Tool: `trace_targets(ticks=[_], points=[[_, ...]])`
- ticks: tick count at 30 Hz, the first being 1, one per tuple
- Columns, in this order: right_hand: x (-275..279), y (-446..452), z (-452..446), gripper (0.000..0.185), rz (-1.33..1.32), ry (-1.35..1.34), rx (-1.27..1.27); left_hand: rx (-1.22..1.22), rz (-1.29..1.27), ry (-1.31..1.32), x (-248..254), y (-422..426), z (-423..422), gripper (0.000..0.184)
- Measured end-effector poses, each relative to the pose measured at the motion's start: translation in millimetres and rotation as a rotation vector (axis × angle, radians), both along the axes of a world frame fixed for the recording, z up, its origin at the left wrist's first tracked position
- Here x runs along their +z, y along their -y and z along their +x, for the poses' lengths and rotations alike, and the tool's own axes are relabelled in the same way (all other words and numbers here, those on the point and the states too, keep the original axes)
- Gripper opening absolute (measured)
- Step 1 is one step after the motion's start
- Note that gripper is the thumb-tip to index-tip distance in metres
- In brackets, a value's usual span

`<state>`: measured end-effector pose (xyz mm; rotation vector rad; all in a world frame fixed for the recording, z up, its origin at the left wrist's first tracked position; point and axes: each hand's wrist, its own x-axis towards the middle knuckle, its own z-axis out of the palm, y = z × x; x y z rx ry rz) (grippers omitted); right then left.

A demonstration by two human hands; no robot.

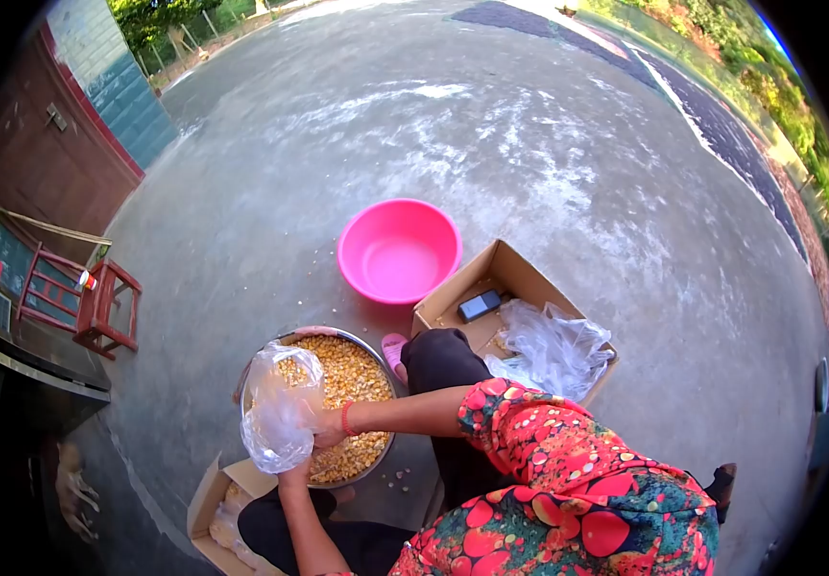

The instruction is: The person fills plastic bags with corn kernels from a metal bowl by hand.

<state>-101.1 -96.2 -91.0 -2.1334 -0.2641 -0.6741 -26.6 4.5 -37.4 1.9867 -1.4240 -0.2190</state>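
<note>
A clear plastic bag (282, 408), with some yellow kernels showing in its upper part, hangs over a round metal basin (387, 376) of corn kernels (342, 370). My right hand (328, 428), below a red wrist band, grips the bag's right side. Lower down, my left hand (294, 472) is closed on the bag's bottom edge, close to the basin's near rim. The bag partly hides the fingers of both hands.
Beyond the basin stands a pink tub (400, 252). A cardboard box (507, 266) at its right holds plastic bags (568, 348) and a dark device (479, 305). Another box (205, 499) is at lower left. A red chair (97, 307) and a lying animal (75, 492) are farther left.
</note>
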Motion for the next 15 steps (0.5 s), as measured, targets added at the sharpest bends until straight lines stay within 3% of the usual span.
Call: trace_targets(ticks=[4, 6, 9, 11, 13, 15], points=[[33.6, 6.3, -9.4, 0.035, 0.312, -0.044, 0.058, 0.101, 0.161, -0.089, -22.7, -10.9, 34.7, 0.026], [65.6, 15.1, -22.5, 0.029, 0.488, -0.374, 0.188, 0.104, 0.149, -0.118, -12.9, -11.9, 35.4, 0.026], [72.6, 21.3, -23.2, 0.027, 0.480, -0.139, 0.149, 0.084, 0.100, -0.156, 0.0, -16.3, 32.2, 0.026], [88.4, 26.8, -29.3, 0.025, 0.451, -0.200, 0.166, 0.074, 0.087, -0.179, 4.4, -20.9, 31.3, 0.026], [108.7, 27.9, -37.1, 0.025, 0.353, -0.026, 0.177, 0.071, 0.078, -0.207, 8.6, -23.9, 29.5, 0.026], [108.2, 25.8, -37.0, 0.023, 0.367, -0.189, 0.222, 0.058, 0.071, -0.241, 10.6, -27.2, 25.2, 0.025]])
